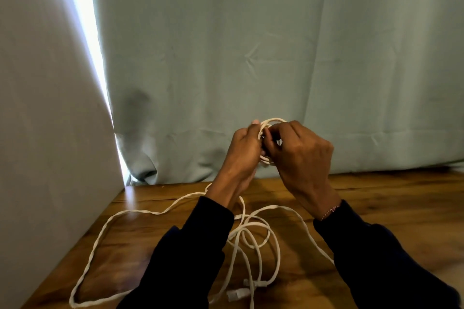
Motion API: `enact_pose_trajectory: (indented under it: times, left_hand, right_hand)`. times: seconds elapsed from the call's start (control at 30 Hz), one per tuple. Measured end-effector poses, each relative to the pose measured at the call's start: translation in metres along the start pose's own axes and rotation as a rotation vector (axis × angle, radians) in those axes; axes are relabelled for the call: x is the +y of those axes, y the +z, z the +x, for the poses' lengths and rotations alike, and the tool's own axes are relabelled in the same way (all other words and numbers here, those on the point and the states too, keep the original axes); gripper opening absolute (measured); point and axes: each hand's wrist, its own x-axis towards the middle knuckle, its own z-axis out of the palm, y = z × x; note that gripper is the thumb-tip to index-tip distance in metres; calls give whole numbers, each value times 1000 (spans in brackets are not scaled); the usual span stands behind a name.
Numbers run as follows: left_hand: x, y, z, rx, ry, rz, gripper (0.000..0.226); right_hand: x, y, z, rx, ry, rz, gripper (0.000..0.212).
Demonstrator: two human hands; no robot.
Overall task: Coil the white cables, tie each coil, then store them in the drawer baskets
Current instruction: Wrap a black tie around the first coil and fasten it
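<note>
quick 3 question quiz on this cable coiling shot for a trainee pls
1. True or false: the small coil rests on the wooden table.
2. What do both hands grip? A) a drawer basket B) the small coil C) the curtain
3. Where does the loose white cable lie?

Key
1. False: it is held up in front of the curtain, above the table.
2. B: the left hand and right hand close on it together.
3. Spread in loops on the table, with connector ends near the front edge.
</note>
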Motion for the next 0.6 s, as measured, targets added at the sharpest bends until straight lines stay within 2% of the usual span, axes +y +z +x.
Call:
enact_pose_trajectory:
  times: [0.1, 0.33, 0.5, 0.6]
  left_hand:
    - [2, 1, -2, 33, -68, -114, 45]
    - [9, -1, -7, 96, -61, -192, 23]
    - [9, -3, -5, 132, -82, -273, 7]
    - [6, -3, -3, 177, -65, -278, 12]
  right_hand:
    - [-1, 0, -2, -19, -10, 20, 23]
    - [-12, -15, 11, -158, 62, 189, 20]
    - [-15, -34, 27, -365, 252, 474, 12]
    - [-10, -45, 34, -510, 411, 689, 8]
